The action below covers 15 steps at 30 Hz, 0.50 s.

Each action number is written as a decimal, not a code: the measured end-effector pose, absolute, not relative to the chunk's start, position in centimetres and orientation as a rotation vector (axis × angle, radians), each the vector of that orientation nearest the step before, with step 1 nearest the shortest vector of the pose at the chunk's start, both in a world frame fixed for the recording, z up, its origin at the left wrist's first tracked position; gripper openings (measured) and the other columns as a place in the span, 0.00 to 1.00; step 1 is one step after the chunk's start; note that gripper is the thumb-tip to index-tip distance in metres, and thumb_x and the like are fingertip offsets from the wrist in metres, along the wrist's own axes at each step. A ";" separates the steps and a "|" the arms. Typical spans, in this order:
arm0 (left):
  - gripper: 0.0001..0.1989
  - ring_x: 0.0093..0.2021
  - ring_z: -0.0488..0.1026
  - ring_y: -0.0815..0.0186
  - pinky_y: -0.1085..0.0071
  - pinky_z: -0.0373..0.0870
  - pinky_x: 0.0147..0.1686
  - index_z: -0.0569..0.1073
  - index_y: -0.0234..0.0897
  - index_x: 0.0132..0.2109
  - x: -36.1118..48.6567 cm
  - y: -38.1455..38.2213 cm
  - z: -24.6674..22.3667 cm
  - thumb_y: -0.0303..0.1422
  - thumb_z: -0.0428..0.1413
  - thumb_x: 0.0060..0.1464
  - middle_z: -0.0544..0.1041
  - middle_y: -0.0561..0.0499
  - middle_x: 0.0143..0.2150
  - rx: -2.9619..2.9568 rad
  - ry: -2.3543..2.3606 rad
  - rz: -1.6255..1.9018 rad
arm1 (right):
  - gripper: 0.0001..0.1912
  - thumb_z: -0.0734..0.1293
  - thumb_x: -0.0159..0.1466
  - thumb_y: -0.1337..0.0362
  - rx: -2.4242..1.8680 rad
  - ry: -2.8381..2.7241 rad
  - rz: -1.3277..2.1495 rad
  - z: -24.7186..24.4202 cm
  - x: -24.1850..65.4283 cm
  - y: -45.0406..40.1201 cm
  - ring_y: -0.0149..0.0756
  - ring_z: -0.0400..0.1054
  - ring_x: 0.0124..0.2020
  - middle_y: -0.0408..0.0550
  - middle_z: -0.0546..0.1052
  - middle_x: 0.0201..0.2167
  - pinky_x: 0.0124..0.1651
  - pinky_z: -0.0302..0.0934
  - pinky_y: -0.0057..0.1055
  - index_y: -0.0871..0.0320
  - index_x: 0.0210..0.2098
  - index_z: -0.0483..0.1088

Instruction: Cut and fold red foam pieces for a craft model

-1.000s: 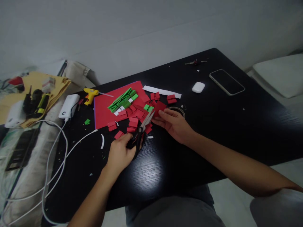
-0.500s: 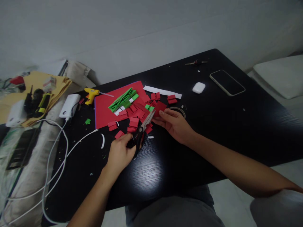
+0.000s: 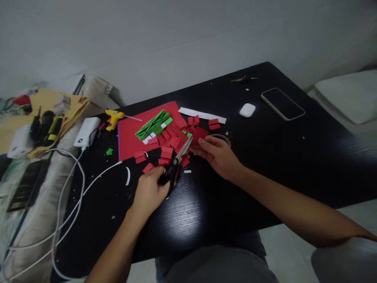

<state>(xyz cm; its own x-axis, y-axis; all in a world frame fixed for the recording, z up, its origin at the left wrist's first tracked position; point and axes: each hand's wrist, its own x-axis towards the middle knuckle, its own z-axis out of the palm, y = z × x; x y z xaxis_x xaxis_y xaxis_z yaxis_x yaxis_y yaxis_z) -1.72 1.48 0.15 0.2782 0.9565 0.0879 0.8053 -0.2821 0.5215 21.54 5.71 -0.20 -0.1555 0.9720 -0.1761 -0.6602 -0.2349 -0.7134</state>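
My left hand (image 3: 150, 184) grips the black handles of a pair of scissors (image 3: 176, 161), whose blades point up and to the right. Their tips meet a piece of red paper (image 3: 200, 136), which my right hand (image 3: 216, 153) pinches between thumb and fingers. Under and around the blades lie several folded red paper pieces (image 3: 167, 152). They are partly on a larger red sheet (image 3: 126, 137), along with folded green paper strips (image 3: 153, 125). A small green piece (image 3: 187, 134) shows just behind the blade tips.
On the black table (image 3: 206, 208) are a yellow glue gun (image 3: 114, 119), a white power bank (image 3: 86, 132) with cables, a white paper strip (image 3: 203, 116), a roll of tape (image 3: 220, 137), a white earbud case (image 3: 247, 110) and a phone (image 3: 282, 103). Envelopes and tools lie at the left.
The scissors and both hands stay almost in place. A red strip now shows left of the blade tips, covering part of the small green piece.
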 end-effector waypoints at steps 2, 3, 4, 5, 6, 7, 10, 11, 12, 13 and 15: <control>0.13 0.22 0.64 0.70 0.74 0.59 0.25 0.65 0.39 0.26 -1.7 1.5 0.2 0.34 0.59 0.56 0.67 0.57 0.22 2.177 1.575 0.554 | 0.11 0.81 0.55 0.59 -0.740 -0.588 1.685 -0.3 21.5 5.7 0.41 0.80 0.47 0.42 0.83 0.36 0.59 0.73 0.43 0.54 0.28 0.78; 0.14 0.22 0.64 0.70 0.74 0.59 0.25 0.64 0.39 0.26 -1.7 1.5 0.2 0.34 0.59 0.57 0.67 0.57 0.22 2.175 1.572 0.557 | 0.10 0.81 0.55 0.59 -0.737 -0.591 1.683 -0.3 21.5 5.8 0.40 0.80 0.47 0.42 0.83 0.36 0.59 0.73 0.42 0.54 0.28 0.78; 0.15 0.22 0.64 0.70 0.74 0.59 0.25 0.64 0.39 0.26 -1.7 1.5 0.2 0.35 0.59 0.57 0.67 0.57 0.22 2.174 1.572 0.559 | 0.10 0.81 0.55 0.59 -0.734 -0.593 1.680 -0.4 21.5 5.8 0.40 0.80 0.46 0.42 0.83 0.36 0.58 0.73 0.42 0.54 0.28 0.78; 0.15 0.22 0.64 0.70 0.73 0.59 0.25 0.64 0.39 0.26 -1.7 1.5 0.2 0.35 0.59 0.57 0.67 0.57 0.22 2.173 1.573 0.558 | 0.10 0.81 0.56 0.59 -0.733 -0.594 1.678 -0.4 21.5 5.8 0.39 0.80 0.46 0.42 0.83 0.36 0.58 0.73 0.42 0.54 0.28 0.78; 0.15 0.22 0.64 0.70 0.73 0.59 0.25 0.64 0.39 0.26 -1.8 1.5 0.2 0.36 0.59 0.58 0.66 0.57 0.22 2.173 1.574 0.555 | 0.10 0.81 0.56 0.60 -0.734 -0.593 1.676 -0.4 21.5 5.8 0.39 0.80 0.45 0.41 0.83 0.36 0.59 0.73 0.42 0.54 0.28 0.78; 0.15 0.22 0.64 0.69 0.73 0.59 0.25 0.64 0.39 0.26 -1.8 1.5 0.2 0.36 0.59 0.58 0.66 0.57 0.22 2.175 1.573 0.548 | 0.10 0.81 0.56 0.60 -0.735 -0.591 1.675 -0.4 21.5 5.8 0.39 0.80 0.45 0.41 0.83 0.36 0.59 0.73 0.42 0.55 0.27 0.78; 0.14 0.23 0.65 0.69 0.73 0.59 0.25 0.64 0.40 0.27 -1.8 1.5 0.1 0.35 0.59 0.57 0.66 0.57 0.23 2.179 1.576 0.524 | 0.11 0.81 0.54 0.59 -0.749 -0.585 1.677 -0.5 21.5 5.7 0.39 0.80 0.45 0.42 0.83 0.36 0.59 0.73 0.42 0.55 0.29 0.79; 0.14 0.23 0.65 0.69 0.73 0.59 0.25 0.64 0.40 0.27 -1.8 1.5 0.1 0.35 0.59 0.57 0.67 0.57 0.23 2.180 1.580 0.521 | 0.11 0.82 0.54 0.58 -0.753 -0.584 1.678 -0.5 21.5 5.7 0.38 0.80 0.45 0.42 0.83 0.36 0.59 0.73 0.41 0.55 0.29 0.79; 0.14 0.23 0.65 0.69 0.73 0.59 0.25 0.64 0.40 0.27 -1.8 1.5 0.1 0.34 0.58 0.57 0.67 0.56 0.23 2.180 1.582 0.520 | 0.11 0.82 0.54 0.58 -0.753 -0.583 1.679 -0.5 21.5 5.7 0.38 0.80 0.45 0.42 0.83 0.36 0.59 0.73 0.41 0.55 0.30 0.79; 0.13 0.23 0.65 0.69 0.73 0.59 0.25 0.64 0.40 0.27 -1.8 1.5 0.1 0.34 0.58 0.57 0.67 0.56 0.23 2.179 1.583 0.522 | 0.11 0.82 0.54 0.58 -0.753 -0.580 1.681 -0.5 21.5 5.7 0.37 0.80 0.44 0.42 0.83 0.36 0.59 0.72 0.40 0.55 0.30 0.79; 0.13 0.23 0.64 0.69 0.73 0.59 0.25 0.64 0.40 0.27 -1.8 1.5 0.1 0.34 0.58 0.57 0.67 0.56 0.23 2.179 1.575 0.530 | 0.11 0.81 0.54 0.59 -0.745 -0.563 1.692 -0.5 21.5 5.8 0.36 0.80 0.43 0.42 0.83 0.36 0.59 0.72 0.38 0.55 0.30 0.79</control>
<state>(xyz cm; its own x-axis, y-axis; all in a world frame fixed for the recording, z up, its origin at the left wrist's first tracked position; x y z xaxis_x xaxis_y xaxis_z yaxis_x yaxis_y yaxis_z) -1.84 1.51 0.10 0.2940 0.9532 0.0709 0.8023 -0.2864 0.5237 21.48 5.76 -0.50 -0.1526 0.9710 -0.1841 -0.6670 -0.2386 -0.7058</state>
